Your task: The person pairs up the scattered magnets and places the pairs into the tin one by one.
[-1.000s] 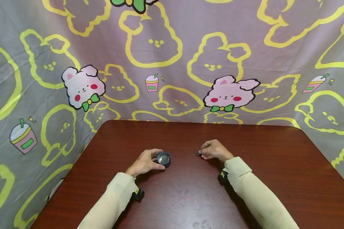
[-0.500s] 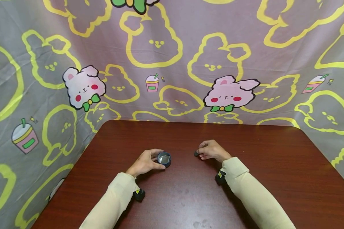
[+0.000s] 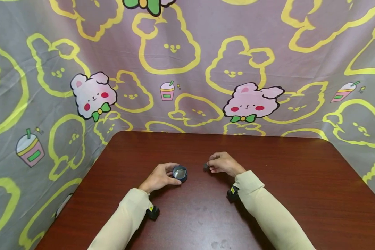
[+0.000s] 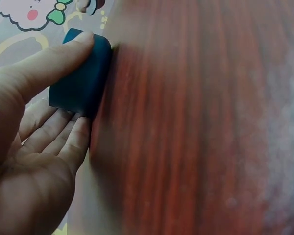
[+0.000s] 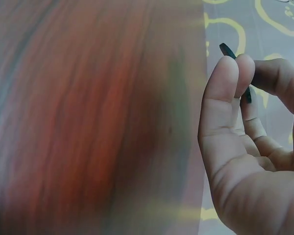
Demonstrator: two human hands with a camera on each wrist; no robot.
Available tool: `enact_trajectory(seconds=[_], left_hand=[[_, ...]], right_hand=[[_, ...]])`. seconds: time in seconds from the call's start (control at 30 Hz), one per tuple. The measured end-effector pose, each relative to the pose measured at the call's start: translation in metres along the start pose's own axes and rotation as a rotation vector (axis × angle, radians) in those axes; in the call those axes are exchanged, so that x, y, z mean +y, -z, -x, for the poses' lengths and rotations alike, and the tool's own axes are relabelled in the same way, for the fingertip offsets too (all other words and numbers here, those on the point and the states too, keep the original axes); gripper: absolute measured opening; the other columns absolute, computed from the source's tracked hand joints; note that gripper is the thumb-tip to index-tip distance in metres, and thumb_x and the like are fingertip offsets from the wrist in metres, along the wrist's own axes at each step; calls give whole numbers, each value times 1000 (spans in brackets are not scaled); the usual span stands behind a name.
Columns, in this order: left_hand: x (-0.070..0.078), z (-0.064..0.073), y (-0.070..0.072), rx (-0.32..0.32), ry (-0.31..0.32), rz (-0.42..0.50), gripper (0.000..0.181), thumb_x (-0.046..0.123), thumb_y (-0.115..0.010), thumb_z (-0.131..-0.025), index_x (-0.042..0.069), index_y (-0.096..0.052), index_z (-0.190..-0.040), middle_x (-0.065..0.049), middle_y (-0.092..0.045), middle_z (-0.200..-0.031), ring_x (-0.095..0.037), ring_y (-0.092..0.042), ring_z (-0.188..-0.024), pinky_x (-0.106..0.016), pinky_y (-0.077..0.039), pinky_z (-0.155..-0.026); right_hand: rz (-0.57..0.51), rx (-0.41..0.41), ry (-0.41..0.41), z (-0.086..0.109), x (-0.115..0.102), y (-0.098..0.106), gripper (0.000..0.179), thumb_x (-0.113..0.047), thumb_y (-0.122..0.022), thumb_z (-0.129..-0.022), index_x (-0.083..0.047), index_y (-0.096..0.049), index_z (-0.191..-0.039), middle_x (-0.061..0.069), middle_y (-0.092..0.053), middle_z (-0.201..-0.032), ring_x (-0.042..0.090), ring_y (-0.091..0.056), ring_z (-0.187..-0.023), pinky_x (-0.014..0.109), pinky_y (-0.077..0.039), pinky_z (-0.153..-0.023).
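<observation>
My left hand (image 3: 158,178) grips a small round dark blue container (image 3: 185,176), thumb on the near side and fingers on the far side. Something pale and shiny (image 3: 179,173) shows inside its rim; what it is I cannot tell. In the left wrist view the container's smooth teal side (image 4: 78,83) stands on the table between thumb and fingers. To the right, my right hand (image 3: 225,164) pinches a thin dark disc (image 3: 206,167) between thumb and fingertips, a short way from the container. The right wrist view shows only the disc's dark edge (image 5: 226,50) past the thumb; the rest is hidden.
Both hands work over a reddish-brown wooden table (image 3: 275,152) with rounded far corners. A grey-pink cloth (image 3: 193,80) with yellow outlines and cartoon bunnies hangs behind and at the sides. Black wrist cameras (image 3: 153,212) sit under both cuffs.
My right hand has moved left with the dark disc, closer to the container. The disc now shows more of its face. My left hand and the container have stayed in place.
</observation>
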State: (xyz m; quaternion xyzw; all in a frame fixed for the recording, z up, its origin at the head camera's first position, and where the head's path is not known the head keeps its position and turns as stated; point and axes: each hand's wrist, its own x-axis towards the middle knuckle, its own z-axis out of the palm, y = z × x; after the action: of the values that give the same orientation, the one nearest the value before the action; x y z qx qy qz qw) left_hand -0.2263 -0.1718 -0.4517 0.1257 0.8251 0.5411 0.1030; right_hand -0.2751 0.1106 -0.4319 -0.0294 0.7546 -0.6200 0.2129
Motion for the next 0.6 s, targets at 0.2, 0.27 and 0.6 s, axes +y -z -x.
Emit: enact_trajectory(seconds=[0.2, 0.27, 0.6], left_hand=[[0, 0, 0, -2, 9, 6, 69, -2, -87, -72, -3, -58, -135, -20, -59, -133, -40, -55, -124, -43, -48, -101], [0, 0, 0, -4, 9, 6, 69, -2, -87, -73, -3, -58, -135, -19, -59, -133, -40, -55, -125, -43, -48, -101], [-1, 0, 1, -6, 13, 11, 69, -1, -87, -73, -3, -57, -135, -20, -58, -135, -39, -55, -125, -44, -47, -102]], right_hand=[[9, -15, -3, -2, -6, -9, 23, 3, -62, -93, 13, -59, -114, 15, -67, -91, 15, -64, -69, 30, -58, -66], [6, -20, 1, -2, -7, -12, 22, 3, -62, -93, 13, -59, -113, 15, -68, -91, 15, -63, -69, 30, -58, -66], [19, -40, 25, -4, -12, -27, 15, 3, -63, -91, 9, -62, -105, 10, -66, -85, 13, -61, -66, 29, -57, -64]])
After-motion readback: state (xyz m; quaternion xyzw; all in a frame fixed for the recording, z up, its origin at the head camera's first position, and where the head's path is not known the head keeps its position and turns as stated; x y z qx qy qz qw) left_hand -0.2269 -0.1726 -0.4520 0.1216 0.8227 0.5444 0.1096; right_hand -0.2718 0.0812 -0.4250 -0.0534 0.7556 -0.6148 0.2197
